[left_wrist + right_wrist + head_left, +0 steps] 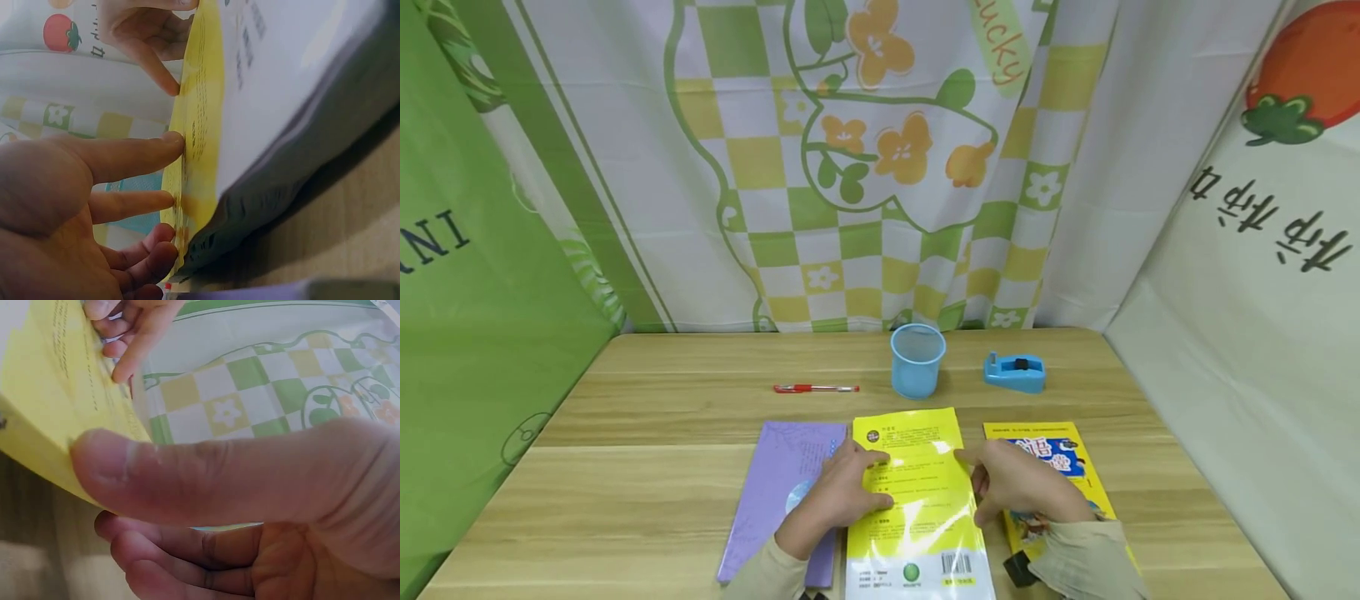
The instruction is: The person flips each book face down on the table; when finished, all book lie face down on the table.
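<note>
A yellow book (917,483) with a white lower band and a barcode lies face-down between my two hands. My left hand (842,486) holds its left edge; in the left wrist view, the thumb and forefinger (134,206) touch the yellow cover and the other fingers curl near the edge. On the opposite edge, my right hand (1018,483) holds the book, thumb (106,462) against the border and fingers bent below. Page edges (269,187) show above a shadow on the table. Under the left forearm is a purple book (775,492), partly covered.
Another yellow book with a blue title panel (1052,457) lies beneath the right forearm. Farther back on the wooden table (647,433) are a red pen (816,388), a light-blue mesh pen holder (917,362) and a blue tape dispenser (1015,373). Printed curtains (895,250) hang behind.
</note>
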Demonstrator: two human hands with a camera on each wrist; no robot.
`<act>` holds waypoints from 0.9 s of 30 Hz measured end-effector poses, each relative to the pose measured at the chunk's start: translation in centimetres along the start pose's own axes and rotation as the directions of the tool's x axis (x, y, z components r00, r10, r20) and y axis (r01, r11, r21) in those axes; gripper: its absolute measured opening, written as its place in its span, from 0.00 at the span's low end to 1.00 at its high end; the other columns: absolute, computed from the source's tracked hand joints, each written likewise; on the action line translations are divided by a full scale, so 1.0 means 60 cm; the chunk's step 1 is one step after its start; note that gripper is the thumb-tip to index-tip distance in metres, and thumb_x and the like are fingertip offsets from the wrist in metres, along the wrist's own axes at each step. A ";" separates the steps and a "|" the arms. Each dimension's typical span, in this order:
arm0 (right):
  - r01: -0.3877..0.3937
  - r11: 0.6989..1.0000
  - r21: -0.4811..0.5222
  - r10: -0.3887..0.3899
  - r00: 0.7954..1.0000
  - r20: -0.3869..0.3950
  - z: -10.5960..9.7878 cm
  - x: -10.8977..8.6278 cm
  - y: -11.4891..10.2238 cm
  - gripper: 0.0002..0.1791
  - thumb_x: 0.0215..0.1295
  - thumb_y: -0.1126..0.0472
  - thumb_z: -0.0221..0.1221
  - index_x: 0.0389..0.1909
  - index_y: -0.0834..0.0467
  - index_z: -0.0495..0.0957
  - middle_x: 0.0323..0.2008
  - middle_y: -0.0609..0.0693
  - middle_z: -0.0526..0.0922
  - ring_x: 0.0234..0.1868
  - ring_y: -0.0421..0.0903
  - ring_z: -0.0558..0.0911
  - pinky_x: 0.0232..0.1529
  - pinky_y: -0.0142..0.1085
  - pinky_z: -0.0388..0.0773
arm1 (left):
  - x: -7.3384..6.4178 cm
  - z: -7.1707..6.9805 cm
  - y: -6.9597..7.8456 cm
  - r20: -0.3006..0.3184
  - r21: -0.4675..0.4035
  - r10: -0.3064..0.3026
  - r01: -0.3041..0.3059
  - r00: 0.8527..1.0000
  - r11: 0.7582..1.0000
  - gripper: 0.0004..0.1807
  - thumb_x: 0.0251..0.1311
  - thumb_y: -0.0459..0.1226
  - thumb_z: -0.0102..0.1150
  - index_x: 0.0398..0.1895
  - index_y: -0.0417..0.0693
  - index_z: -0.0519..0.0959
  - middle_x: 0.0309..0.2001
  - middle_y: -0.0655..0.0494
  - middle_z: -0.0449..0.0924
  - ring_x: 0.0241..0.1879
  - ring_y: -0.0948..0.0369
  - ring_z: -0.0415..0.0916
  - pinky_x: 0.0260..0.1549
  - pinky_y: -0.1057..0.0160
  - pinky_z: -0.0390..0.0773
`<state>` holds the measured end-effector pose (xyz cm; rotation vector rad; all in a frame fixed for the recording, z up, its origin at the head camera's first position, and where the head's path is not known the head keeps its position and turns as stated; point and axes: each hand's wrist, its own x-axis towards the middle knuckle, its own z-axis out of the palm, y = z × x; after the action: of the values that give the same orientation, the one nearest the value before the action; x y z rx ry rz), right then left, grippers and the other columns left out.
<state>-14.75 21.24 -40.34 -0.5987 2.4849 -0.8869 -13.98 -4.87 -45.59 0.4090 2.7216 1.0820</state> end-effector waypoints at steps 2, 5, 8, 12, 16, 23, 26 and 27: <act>-0.007 1.000 -0.019 0.007 1.000 -0.008 0.005 0.003 0.002 0.46 0.38 0.72 0.78 0.64 0.71 0.73 0.25 0.49 0.80 0.27 0.44 0.76 0.26 0.32 0.74 | 0.001 0.001 -0.001 -0.008 0.022 0.009 -0.009 1.000 1.000 0.32 0.46 0.39 0.78 0.58 0.39 0.81 0.47 0.47 0.71 0.45 0.55 0.65 0.53 0.42 0.67; -0.033 0.998 -0.051 0.032 0.999 -0.018 0.013 0.007 0.004 0.45 0.38 0.72 0.78 0.64 0.71 0.73 0.25 0.48 0.80 0.26 0.44 0.76 0.25 0.32 0.72 | 0.000 0.002 -0.002 -0.019 0.045 0.016 -0.015 1.000 0.999 0.32 0.45 0.39 0.78 0.57 0.38 0.82 0.46 0.48 0.71 0.45 0.56 0.65 0.47 0.51 0.67; -0.087 0.994 -0.066 0.086 0.996 -0.022 0.020 0.011 0.003 0.45 0.38 0.72 0.78 0.64 0.70 0.74 0.24 0.48 0.79 0.25 0.44 0.76 0.24 0.33 0.71 | -0.001 0.003 -0.002 -0.030 0.061 0.014 -0.012 0.999 0.998 0.32 0.44 0.38 0.79 0.56 0.38 0.82 0.45 0.49 0.71 0.44 0.56 0.65 0.45 0.55 0.64; -0.172 0.983 -0.064 0.171 0.985 -0.024 0.024 0.016 -0.001 0.42 0.38 0.72 0.78 0.62 0.69 0.76 0.23 0.48 0.80 0.24 0.45 0.76 0.23 0.33 0.71 | 0.000 0.006 -0.001 -0.036 0.066 0.001 0.001 0.999 0.998 0.33 0.43 0.38 0.79 0.56 0.37 0.82 0.44 0.50 0.71 0.44 0.57 0.64 0.45 0.56 0.63; -0.199 0.979 -0.050 0.199 0.980 -0.012 0.025 0.018 -0.002 0.39 0.40 0.70 0.79 0.60 0.67 0.79 0.33 0.53 0.86 0.22 0.45 0.76 0.23 0.33 0.70 | 0.001 0.006 0.000 -0.038 0.065 -0.011 0.013 0.999 0.998 0.33 0.42 0.37 0.80 0.55 0.36 0.82 0.44 0.49 0.71 0.44 0.57 0.64 0.46 0.55 0.64; -0.186 0.982 -0.031 0.186 0.983 -0.014 0.023 0.021 0.004 0.41 0.41 0.66 0.79 0.62 0.66 0.78 0.31 0.53 0.86 0.22 0.44 0.75 0.24 0.33 0.70 | 0.001 0.004 -0.003 -0.044 0.059 -0.005 0.008 0.999 0.998 0.33 0.42 0.37 0.79 0.55 0.35 0.82 0.44 0.49 0.72 0.43 0.57 0.65 0.46 0.53 0.65; -0.174 0.985 -0.017 0.173 0.984 -0.029 0.018 0.020 0.005 0.43 0.42 0.66 0.79 0.64 0.65 0.75 0.23 0.48 0.79 0.25 0.44 0.76 0.26 0.33 0.70 | 0.002 0.001 -0.004 -0.053 0.042 0.007 -0.005 0.999 0.999 0.33 0.43 0.37 0.79 0.56 0.34 0.81 0.45 0.47 0.73 0.44 0.56 0.66 0.51 0.46 0.66; -0.166 0.986 -0.013 0.165 0.986 -0.035 0.016 0.020 0.005 0.43 0.43 0.65 0.79 0.65 0.65 0.75 0.23 0.47 0.79 0.26 0.44 0.76 0.27 0.33 0.71 | 0.002 0.000 -0.005 -0.056 0.038 0.009 -0.007 0.998 0.999 0.34 0.44 0.37 0.79 0.57 0.34 0.81 0.46 0.46 0.73 0.45 0.55 0.67 0.53 0.42 0.66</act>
<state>-15.29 20.36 -41.55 -0.3778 2.5310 -0.8202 -14.16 -5.04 -45.78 0.4019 2.7955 1.0619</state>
